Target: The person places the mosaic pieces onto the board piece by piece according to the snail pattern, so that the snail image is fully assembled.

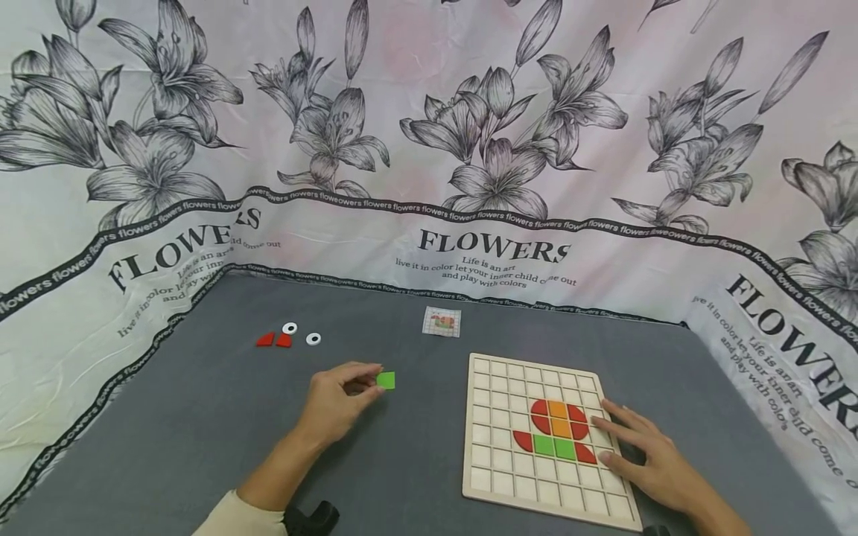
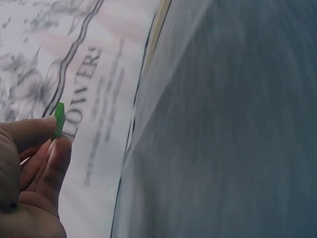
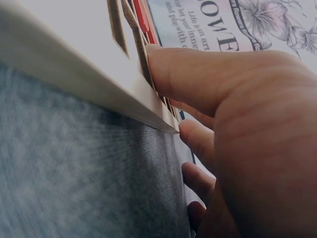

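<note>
The left hand (image 1: 335, 406) pinches a flat green square (image 1: 386, 380) jutting right; the right hand (image 1: 660, 463), fingers apart, touches a gridded wooden board (image 1: 500, 461).

Green tile (image 1: 386, 380): one edge hidden by my left fingers (image 1: 358, 369).
Board (image 1: 480, 477): rim partly covered by my right fingers (image 1: 622, 433).
Card (image 1: 442, 322): beyond my left fingers, details too small to make out.
Curtain (image 2: 94, 163): small lettering past my left fingers, blurred in left wrist view.
</note>
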`<move>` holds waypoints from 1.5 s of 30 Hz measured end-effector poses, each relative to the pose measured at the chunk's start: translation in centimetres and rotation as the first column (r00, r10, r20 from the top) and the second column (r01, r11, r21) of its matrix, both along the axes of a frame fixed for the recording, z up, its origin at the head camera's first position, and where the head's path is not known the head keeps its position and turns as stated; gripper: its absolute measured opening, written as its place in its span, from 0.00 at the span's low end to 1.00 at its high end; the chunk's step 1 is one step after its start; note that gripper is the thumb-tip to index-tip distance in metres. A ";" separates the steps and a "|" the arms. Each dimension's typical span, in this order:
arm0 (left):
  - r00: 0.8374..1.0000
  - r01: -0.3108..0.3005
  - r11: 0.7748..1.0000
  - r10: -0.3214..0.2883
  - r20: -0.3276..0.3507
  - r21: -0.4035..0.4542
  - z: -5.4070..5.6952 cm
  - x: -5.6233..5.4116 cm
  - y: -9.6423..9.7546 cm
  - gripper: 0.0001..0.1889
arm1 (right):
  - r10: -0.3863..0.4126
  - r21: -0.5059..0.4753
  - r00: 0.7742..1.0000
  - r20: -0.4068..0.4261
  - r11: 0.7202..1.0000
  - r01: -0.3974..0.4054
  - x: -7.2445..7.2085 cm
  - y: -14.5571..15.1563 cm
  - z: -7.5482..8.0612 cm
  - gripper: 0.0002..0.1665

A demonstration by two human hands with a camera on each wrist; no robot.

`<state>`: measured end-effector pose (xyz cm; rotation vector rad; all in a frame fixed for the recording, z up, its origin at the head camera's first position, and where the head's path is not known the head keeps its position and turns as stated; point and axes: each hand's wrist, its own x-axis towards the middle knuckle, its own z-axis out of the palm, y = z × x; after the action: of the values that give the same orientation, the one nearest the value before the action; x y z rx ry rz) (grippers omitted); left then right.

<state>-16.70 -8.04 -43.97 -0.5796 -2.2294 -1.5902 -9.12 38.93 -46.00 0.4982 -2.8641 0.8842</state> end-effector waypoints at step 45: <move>0.939 0.329 0.922 -0.297 0.173 -0.205 -1.9 0.4 17.9 0.13 | 0.014 -0.010 0.999 -0.032 1.000 -0.015 -0.1 0.1 -0.1 0.28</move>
<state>-16.29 9.81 -45.89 -0.9615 -2.5513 -1.5650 -9.18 39.05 -46.11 0.5277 -2.8290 0.8846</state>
